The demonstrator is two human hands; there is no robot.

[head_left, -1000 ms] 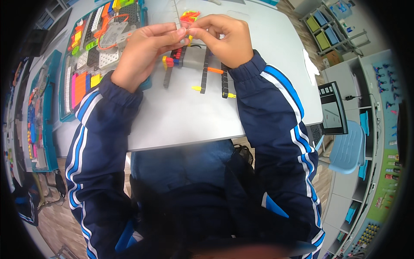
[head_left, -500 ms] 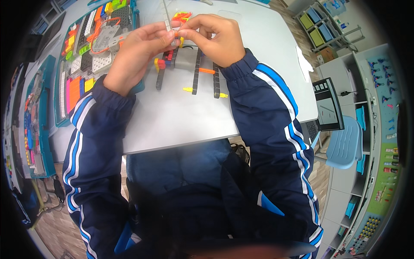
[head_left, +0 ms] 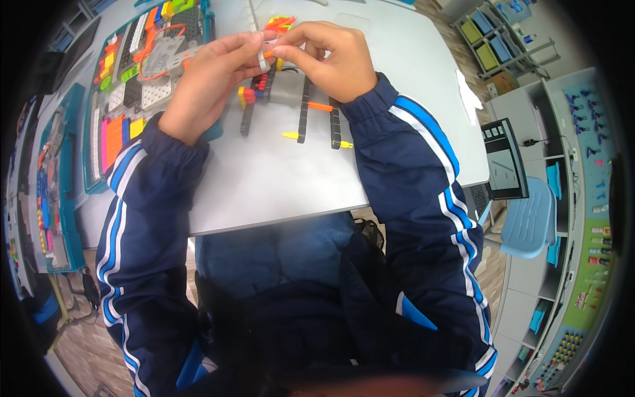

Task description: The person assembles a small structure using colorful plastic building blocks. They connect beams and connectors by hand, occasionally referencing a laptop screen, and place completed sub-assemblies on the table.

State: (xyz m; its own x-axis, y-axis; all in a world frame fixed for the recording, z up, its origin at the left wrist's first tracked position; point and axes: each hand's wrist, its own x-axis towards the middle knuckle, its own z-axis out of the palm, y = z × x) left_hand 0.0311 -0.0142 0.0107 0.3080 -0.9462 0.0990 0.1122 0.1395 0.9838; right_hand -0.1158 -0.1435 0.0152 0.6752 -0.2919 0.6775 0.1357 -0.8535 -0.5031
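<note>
Grey piece pinched by both hands; tray holds coloured parts

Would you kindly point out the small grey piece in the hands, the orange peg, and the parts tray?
small grey piece (head_left: 263, 63), head view, its lower end below the fingers.
orange peg (head_left: 320, 106), head view, mid-shaft.
parts tray (head_left: 88, 142), head view, teal left rim.

A pale grey table carries black plastic building beams with coloured pegs, and a teal parts tray, seemingly full.
</note>
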